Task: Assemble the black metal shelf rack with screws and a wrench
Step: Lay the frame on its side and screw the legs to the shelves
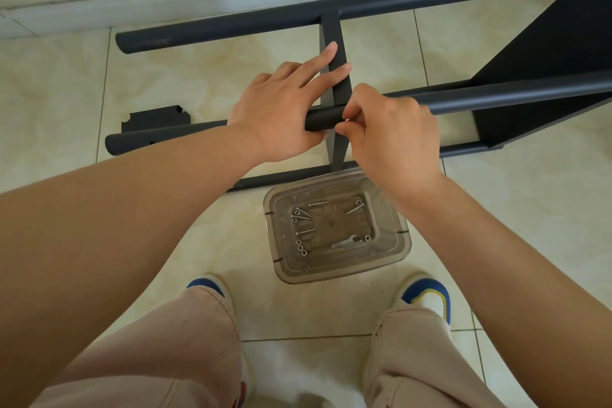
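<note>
Rack frame: the black metal shelf rack (546,53) lies on its side on the tiled floor (513,215), partly built. A shelf panel at the right looks already joined to the tubes.
Far tube: a long tube (231,28) runs along the skirting, with the flat crossbar (331,30) meeting it.
Near tube: the raised tube (323,119) is the joint in hand, where the crossbar crosses it.
Loose part: one black bracket plate (152,121) lies on the floor at the left, not fitted.
Parts tray: a clear plastic tray (402,252) sits just near of the rack, between the feet, holding loose screws (303,214), nuts (300,247) and the small wrench (344,243), untouched.
Left hand: the left hand (281,113) grips the raised tube, its fingers stretched out onto the crossbar.
Right hand: the right hand (394,132) is curled, fingertips pinching at the joint; a small bright glint there is probably a screw, though I cannot tell for certain.
Progress: judged roughly midway. This joint appears to be at hand-starting stage; wrench tightening and several fasteners remain.
</note>
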